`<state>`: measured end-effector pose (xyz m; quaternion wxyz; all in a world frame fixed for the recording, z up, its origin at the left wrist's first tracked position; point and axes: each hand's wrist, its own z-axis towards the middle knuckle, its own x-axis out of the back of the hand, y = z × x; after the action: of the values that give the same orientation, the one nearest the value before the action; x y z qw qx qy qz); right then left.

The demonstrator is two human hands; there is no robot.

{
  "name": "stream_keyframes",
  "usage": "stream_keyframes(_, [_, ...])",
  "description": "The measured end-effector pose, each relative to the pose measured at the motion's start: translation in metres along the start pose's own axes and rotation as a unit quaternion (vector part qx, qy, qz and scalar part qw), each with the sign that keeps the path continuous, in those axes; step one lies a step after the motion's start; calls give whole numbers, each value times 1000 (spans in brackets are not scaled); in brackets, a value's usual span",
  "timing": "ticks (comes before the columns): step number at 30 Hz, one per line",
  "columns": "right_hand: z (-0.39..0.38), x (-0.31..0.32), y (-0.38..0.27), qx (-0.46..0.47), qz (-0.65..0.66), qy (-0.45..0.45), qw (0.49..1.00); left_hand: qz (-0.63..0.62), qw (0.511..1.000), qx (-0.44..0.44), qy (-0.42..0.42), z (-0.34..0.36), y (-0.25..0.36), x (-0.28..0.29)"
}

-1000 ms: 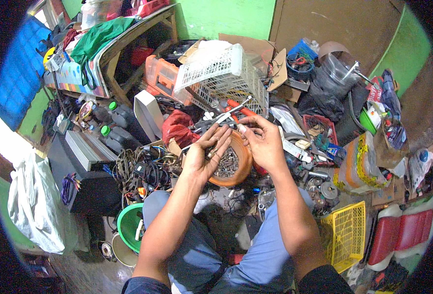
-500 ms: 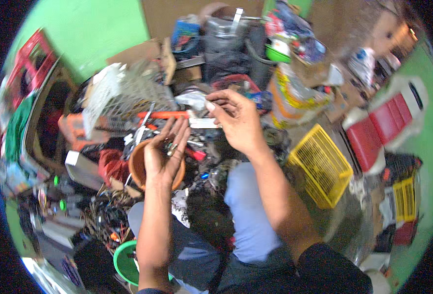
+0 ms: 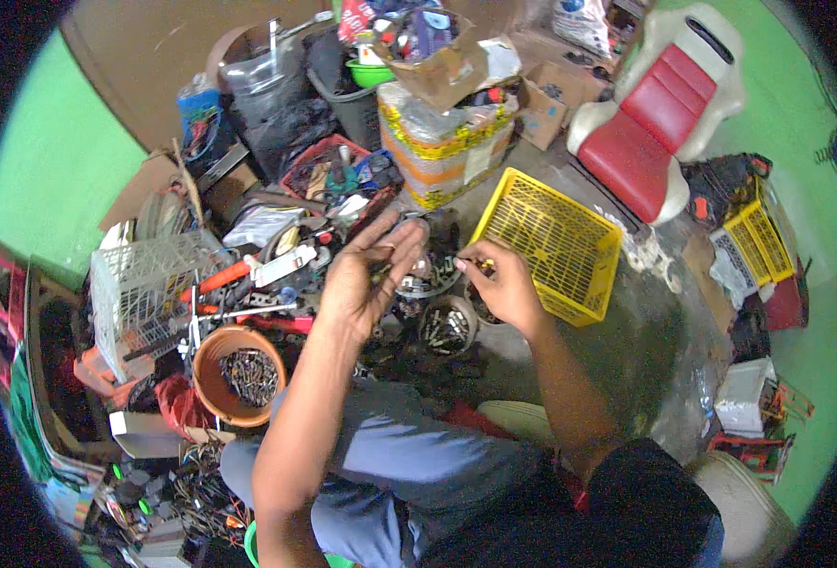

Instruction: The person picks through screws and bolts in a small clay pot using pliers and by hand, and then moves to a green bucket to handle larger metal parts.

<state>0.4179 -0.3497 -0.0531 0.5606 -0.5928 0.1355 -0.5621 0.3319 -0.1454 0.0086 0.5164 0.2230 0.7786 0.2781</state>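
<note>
My left hand (image 3: 360, 284) is held palm up over the clutter, its fingers stretched and slightly cupped. Something small and dark seems to lie in its palm, too small to name. To its right, my right hand (image 3: 508, 289) has thumb and fingertips pinched together beside the yellow crate (image 3: 594, 308); whatever they grip cannot be made out. Just below and between the hands stands a small round tub (image 3: 472, 331) of metal screws or bolts. An orange-brown pot (image 3: 207, 379), left of my left forearm, contains many similar small metal pieces.
Beyond my left hand lie an orange-handled tool (image 3: 224, 277) and a white wire basket (image 3: 144, 303). A taped box (image 3: 437, 156) and a dark bin (image 3: 357, 104) stand farther back. A red and white seat (image 3: 641, 133) is at the far right.
The view has swung right, so the pot and crate sit farther left. My right hand has come away from beside the orange-handled tool and now pinches near the crate. My left hand stays palm up.
</note>
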Motion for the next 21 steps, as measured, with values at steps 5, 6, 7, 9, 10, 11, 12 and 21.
stream_keyframes(5, [-34,15,90,-78,-110,13,991,-16,994,106,29,46,-68,1])
stream_keyframes(6, [-40,16,97,-98,-121,6,988,-31,992,119,20,48,-75,0])
stream_keyframes(7, [-45,17,104,-125,-137,6,983,-32,991,126,25,49,-82,-1])
stream_keyframes(9, [-46,12,111,-129,-154,9,979,-33,991,122,35,55,-85,1])
stream_keyframes(10, [-47,11,114,-130,-163,9,978,-65,988,131,39,60,-86,4])
stream_keyframes(11, [-44,5,114,-116,-97,3,988,-98,985,136,49,64,-84,15])
stream_keyframes(12, [-42,6,116,-109,-83,12,991,-132,980,139,53,66,-77,17])
stream_keyframes(21, [34,-9,-8,11,21,0,1000,-338,939,-55,6,-17,35,19])
